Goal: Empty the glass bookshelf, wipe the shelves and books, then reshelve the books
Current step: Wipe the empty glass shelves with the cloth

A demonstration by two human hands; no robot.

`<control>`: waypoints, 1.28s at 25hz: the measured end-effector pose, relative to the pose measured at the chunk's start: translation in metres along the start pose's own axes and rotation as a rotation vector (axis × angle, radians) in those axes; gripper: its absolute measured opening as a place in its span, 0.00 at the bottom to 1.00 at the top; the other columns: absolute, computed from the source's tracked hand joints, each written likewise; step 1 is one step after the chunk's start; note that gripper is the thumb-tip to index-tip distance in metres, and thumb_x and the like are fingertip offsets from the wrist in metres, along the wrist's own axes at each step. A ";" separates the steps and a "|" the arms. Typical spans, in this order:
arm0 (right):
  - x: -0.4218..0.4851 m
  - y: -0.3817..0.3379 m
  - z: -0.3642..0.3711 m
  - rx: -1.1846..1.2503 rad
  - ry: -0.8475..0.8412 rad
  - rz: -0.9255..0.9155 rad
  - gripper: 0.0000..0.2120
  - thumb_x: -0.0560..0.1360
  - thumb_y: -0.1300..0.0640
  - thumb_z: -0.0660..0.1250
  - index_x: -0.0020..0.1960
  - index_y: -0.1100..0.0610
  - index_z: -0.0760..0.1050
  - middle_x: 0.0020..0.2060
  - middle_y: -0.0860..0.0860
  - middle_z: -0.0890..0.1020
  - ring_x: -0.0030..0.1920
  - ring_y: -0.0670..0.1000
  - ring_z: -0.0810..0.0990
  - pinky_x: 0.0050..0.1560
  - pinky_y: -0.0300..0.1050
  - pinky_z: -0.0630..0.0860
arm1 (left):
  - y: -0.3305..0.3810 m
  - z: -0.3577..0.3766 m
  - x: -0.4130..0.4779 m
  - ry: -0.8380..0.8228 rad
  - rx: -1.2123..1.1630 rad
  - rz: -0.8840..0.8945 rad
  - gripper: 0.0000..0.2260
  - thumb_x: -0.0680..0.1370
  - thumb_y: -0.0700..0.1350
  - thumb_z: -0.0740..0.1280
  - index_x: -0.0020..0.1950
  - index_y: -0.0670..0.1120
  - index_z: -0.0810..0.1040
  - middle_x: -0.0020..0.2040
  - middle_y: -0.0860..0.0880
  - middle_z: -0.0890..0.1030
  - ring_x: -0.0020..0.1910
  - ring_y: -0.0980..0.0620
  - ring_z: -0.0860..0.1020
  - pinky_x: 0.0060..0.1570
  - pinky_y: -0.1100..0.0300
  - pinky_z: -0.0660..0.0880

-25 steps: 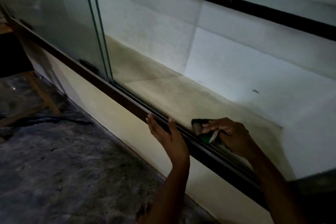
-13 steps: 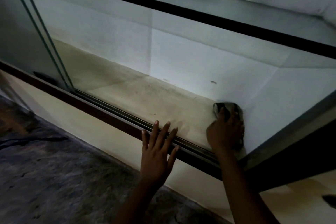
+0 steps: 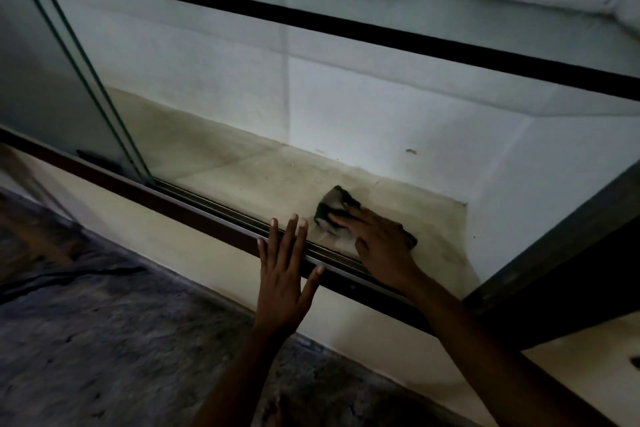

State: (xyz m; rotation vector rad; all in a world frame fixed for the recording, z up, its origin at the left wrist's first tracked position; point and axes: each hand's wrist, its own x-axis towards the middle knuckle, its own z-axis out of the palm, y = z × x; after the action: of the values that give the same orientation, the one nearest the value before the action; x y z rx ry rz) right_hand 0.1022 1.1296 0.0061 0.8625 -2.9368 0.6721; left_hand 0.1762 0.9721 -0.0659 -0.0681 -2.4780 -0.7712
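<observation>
The shelf compartment fills most of the view: a white back wall (image 3: pixel 346 97) above a dusty, beige shelf floor (image 3: pixel 242 163). A dark horizontal bar (image 3: pixel 346 28) crosses overhead. A grey carpet (image 3: pixel 104 340) covers the ground in front, and a cream panel (image 3: pixel 156 236) rises from it to the shelf. At the left a glass door pane (image 3: pixel 52 80) stands in its track and covers that end of the shelf. On the right a dark side post (image 3: pixel 554 236) slants down and closes the compartment. A brown track rail (image 3: pixel 194 208) runs along the shelf's front edge, between the person and the shelf floor. The left hand (image 3: pixel 284 274) is spread flat with straight fingers, its fingertips lying across the rail. The right hand (image 3: pixel 381 246) reaches over the rail and presses flat, fingers straight, on a dark green and grey cloth (image 3: pixel 332 208), which lies on the shelf floor near the right end, just behind the rail. Bare shelf floor stretches from the cloth leftward to the glass pane and back to the wall. A small dark mark (image 3: pixel 411 151) sits on the back wall above the cloth.
</observation>
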 end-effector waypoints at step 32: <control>-0.201 -0.467 0.353 0.095 -1.128 -0.758 0.16 0.75 0.64 0.61 0.61 0.56 0.78 0.59 0.55 0.79 0.60 0.55 0.77 0.60 0.41 0.69 | -0.009 -0.274 -0.582 0.471 -0.028 -1.794 0.16 0.80 0.43 0.62 0.68 0.45 0.70 0.66 0.43 0.73 0.64 0.47 0.72 0.61 0.60 0.66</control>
State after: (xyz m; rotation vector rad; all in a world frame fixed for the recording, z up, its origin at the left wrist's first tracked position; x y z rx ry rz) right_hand 0.5537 0.7375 -0.1535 2.8974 -2.7646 0.2781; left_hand 0.8030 0.8793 -0.1785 2.1865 -1.4922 -1.1535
